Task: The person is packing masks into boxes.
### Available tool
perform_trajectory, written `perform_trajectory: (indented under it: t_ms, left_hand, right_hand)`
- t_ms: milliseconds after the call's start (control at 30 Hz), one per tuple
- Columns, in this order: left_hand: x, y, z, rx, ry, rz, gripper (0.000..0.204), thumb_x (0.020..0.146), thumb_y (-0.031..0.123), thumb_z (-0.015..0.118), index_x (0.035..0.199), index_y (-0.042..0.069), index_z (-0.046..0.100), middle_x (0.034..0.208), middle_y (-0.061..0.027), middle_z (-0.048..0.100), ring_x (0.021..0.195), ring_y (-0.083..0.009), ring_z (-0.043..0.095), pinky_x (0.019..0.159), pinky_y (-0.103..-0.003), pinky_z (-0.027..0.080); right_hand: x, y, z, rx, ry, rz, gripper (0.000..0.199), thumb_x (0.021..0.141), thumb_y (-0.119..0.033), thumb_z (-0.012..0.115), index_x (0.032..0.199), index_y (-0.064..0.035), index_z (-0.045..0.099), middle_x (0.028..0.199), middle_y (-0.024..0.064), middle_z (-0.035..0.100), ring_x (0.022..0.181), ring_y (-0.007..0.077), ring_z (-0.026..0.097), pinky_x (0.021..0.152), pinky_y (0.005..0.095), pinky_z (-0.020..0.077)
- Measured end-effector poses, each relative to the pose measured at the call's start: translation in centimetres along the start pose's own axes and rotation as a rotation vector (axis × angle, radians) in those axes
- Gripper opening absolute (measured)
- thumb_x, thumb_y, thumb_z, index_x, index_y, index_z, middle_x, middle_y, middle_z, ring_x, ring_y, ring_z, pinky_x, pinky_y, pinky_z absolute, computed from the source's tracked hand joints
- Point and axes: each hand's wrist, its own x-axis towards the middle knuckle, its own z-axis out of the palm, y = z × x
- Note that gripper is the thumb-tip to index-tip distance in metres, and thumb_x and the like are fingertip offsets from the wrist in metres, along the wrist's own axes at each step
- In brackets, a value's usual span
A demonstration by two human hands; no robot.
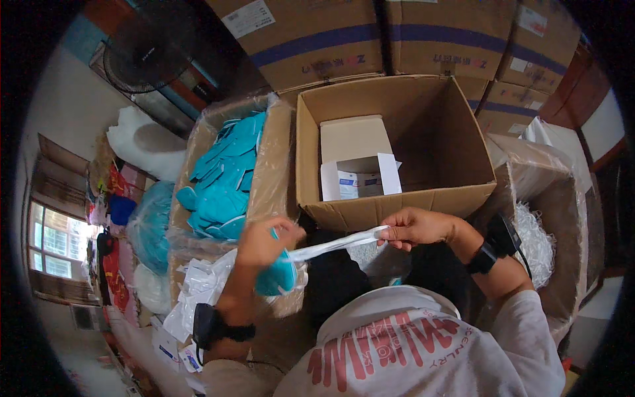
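While pinching 1 end of a thin clear plastic sleeve point(334, 243), right hand point(413, 228) closed tight, thumb and fingertips pressed on the sleeve's right tip just below the front wall of the open cardboard box point(390, 142). Left hand point(264, 241) curled shut around a teal mask point(276, 274) and the sleeve's other end, so the sleeve stretched taut between both grips, sloping slightly up toward the right. Mask bulging out beneath the left palm, lower than the sleeve and well left of the right hand; how far into the sleeve it reaches, impossible to tell. Black wrist devices on both forearms, left one point(208, 325) low in the view, right one point(496, 243) close to a plastic-lined carton of white shredded filler point(536, 241). Inside the open box, 2 small white cartons, the nearer one point(360, 177) with flaps raised, resting on the box floor against its left side. Just left of that box, another plastic-lined carton heaped with teal masks point(225, 175), touching the open box's side. Below the left hand, a crumpled pile of clear wrappers point(198, 284). Behind everything, stacked brown shipping cartons point(311, 40) with a blue band. Far left, a black fan point(142, 56), white sacks, a window. White shirt with red lettering point(397, 344) filling the lower centre.
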Motion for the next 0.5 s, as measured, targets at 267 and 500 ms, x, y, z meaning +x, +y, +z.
perform_trajectory:
  t_ms: [267,500]
  left_hand:
    - [-4.6,1.2,5.0,0.315,-0.818,-0.018,0.035,0.078,0.047,0.056,0.094,0.017,0.065,0.084,-0.0166,0.061,0.079,-0.0291,0.06,0.068,-0.037,0.046]
    - [-4.9,-3.8,5.0,-1.083,-0.516,0.07,0.037,0.089,0.031,0.044,0.107,0.002,0.057,0.085,0.0007,0.059,0.065,-0.004,0.045,0.058,-0.019,0.035]
  right_hand:
    - [1.3,0.4,1.4,0.02,0.019,0.004,0.024,0.088,-0.029,0.051,0.094,-0.0065,0.058,0.066,-0.0039,0.053,0.057,0.0035,0.051,0.05,0.0174,0.0399]
    - [1.7,1.4,3.5,0.037,-0.064,0.044,0.02,0.089,-0.024,0.05,0.091,-0.0058,0.059,0.07,-0.0011,0.058,0.06,0.004,0.053,0.054,0.0173,0.0432]
